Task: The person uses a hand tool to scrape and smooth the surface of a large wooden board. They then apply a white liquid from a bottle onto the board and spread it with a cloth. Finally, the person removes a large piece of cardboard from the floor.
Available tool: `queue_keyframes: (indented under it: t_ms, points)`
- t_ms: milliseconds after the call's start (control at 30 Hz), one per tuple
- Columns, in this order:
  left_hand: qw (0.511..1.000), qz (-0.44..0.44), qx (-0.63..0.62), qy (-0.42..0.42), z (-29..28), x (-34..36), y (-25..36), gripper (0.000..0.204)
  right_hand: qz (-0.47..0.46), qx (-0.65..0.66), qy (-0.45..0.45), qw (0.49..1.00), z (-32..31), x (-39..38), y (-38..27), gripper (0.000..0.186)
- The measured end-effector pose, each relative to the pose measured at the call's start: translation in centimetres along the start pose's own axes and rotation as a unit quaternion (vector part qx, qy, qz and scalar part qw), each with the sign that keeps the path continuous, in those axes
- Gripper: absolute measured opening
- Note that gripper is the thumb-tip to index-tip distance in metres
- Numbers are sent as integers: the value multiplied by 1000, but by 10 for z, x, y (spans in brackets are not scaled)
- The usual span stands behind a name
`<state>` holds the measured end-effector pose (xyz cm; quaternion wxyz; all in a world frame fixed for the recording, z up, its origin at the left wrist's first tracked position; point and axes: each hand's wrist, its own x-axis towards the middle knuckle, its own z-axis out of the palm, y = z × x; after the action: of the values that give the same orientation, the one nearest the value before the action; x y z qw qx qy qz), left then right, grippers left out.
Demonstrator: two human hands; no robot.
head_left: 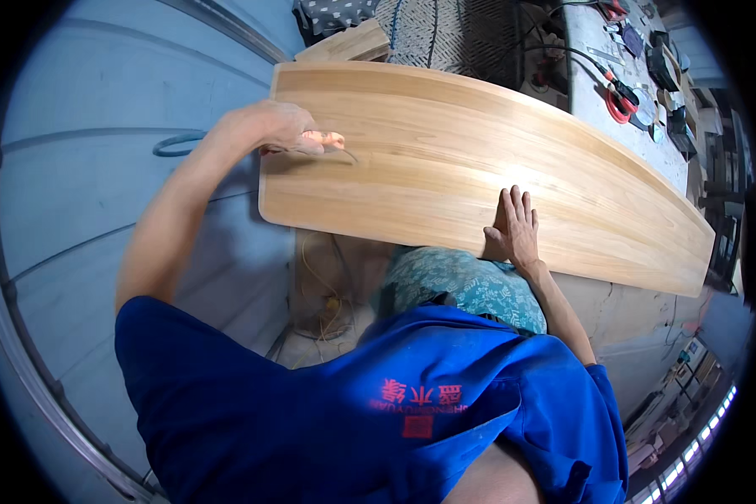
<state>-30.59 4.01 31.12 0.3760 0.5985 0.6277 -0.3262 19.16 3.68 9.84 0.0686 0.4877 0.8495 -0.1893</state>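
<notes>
A long, pale wooden board (428, 143) with rounded corners lies across in front of me, narrowing toward its right end. Near the board's left end, my left hand (290, 130) is closed, palm down, with brightly lit orange-pink at its fingertips. A thin, dark curved shape (350, 156) shows just beyond those fingers; I cannot make out what the hand holds. My right hand (517, 231) lies flat on the board by its near edge, fingers spread, holding nothing.
A blue panelled wall (76, 168) rises close on the left, with a blue loop (176, 144) against it. Wood pieces (349, 42) sit behind the board. Far right, a workbench (592, 50) carries red-handled tools (621, 102) and cables. A yellow cord (315, 273) hangs below the board.
</notes>
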Motion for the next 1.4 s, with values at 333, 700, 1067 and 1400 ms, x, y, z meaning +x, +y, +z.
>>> queue_keyframes:
  t_ms: [333, 700, 1067, 1400]
  points:
    - [998, 39, 43, -16, 36, -17, -5, 42, -10, -7, 10, 1000, 3, -3, 0, 97]
    - [997, 47, 35, -41, 48, -17, 3, 42, -23, -6, 7, 1000, 1, -4, 0, 93]
    - [970, 147, 180, 67, 48, 19, -20, 29, -26, -10, 5, 1000, 8, -18, -1, 85]
    - [947, 107, 194, 233, 102, 22, -87, 17, -71, -17, 4, 997, 47, -35, -1, 77]
